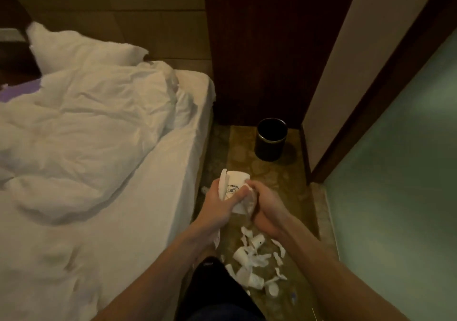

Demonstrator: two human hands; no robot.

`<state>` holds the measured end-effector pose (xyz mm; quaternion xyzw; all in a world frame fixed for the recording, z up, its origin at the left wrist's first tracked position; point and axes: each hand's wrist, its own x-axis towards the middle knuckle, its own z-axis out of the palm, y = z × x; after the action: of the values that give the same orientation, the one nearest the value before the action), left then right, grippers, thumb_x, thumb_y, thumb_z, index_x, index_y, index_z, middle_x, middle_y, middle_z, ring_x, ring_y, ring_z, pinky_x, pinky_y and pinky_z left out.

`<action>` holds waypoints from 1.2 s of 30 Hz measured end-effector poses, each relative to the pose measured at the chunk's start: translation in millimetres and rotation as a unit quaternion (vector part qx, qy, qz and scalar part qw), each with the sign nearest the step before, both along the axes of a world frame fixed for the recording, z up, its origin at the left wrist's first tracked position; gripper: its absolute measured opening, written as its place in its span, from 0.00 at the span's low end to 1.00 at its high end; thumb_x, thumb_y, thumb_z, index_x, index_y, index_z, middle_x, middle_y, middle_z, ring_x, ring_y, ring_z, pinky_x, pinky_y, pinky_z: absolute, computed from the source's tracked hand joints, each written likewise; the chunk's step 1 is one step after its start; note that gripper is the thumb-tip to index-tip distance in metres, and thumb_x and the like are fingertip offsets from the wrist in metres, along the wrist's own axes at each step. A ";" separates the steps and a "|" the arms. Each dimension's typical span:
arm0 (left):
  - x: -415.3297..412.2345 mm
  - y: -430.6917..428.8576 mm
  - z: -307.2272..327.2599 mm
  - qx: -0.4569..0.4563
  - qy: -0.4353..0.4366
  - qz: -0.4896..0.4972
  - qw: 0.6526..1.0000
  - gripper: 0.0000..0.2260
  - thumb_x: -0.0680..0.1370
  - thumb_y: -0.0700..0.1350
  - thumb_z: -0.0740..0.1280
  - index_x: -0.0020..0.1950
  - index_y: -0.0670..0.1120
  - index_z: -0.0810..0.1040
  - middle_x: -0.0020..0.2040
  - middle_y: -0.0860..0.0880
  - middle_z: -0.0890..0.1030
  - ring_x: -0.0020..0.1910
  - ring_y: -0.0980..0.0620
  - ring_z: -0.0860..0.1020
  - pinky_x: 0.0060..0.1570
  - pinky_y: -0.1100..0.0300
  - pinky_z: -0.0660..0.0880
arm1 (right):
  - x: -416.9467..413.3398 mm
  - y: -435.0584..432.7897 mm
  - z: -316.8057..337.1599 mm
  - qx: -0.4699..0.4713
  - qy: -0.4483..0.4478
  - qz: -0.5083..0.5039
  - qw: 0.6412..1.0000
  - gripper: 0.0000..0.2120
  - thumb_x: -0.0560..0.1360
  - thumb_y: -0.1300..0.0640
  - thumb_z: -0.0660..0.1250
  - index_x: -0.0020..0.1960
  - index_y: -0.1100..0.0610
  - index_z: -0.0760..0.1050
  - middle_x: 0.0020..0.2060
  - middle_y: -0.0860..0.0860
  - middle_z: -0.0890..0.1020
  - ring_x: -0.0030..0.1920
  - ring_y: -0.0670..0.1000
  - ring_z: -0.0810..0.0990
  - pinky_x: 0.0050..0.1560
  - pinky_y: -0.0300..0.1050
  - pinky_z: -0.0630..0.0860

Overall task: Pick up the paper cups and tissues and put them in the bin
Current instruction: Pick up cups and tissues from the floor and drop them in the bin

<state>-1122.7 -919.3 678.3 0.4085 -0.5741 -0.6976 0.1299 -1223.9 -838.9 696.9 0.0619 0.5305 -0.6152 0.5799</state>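
The left hand [217,204] has its fingers curled round a printed paper cup [235,182], which pokes out beyond the knuckles, with a flat white piece [223,182] edge-on against the cup's left side. Touching it on the right, the right hand [265,207] is clenched on a crumpled tissue [248,203], bunched between the two hands. Below the wrists, nearer the person, a litter of cups and tissues [254,259] lies scattered on the patterned floor [247,157], just beside a dark-clad leg [212,283]. Beyond the hands and a little to the right stands the black bin [270,139], upright and open-topped, well apart from them, against a dark wooden panel [259,48]. Left of the left hand runs the bed [111,209], with a rumpled white duvet [86,113] and a pillow [74,48] farther off. Right of the right hand is a greenish glass wall [408,172].
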 end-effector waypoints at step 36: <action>-654.0 -469.7 -244.1 0.073 -0.310 -0.404 0.858 0.50 0.57 0.79 0.69 0.74 0.56 0.67 0.65 0.46 0.78 0.57 0.46 0.81 0.52 0.48 0.81 | -539.7 -440.8 -271.5 0.237 0.055 -0.386 0.890 0.23 0.79 0.39 0.61 0.63 0.56 0.71 0.50 0.53 0.82 0.49 0.52 0.84 0.45 0.48 0.82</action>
<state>-1776.7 -1389.0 434.2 0.3440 -0.6469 -0.5660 -0.3778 -1763.6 -1279.8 425.4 0.3632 0.6262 -0.6487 0.2349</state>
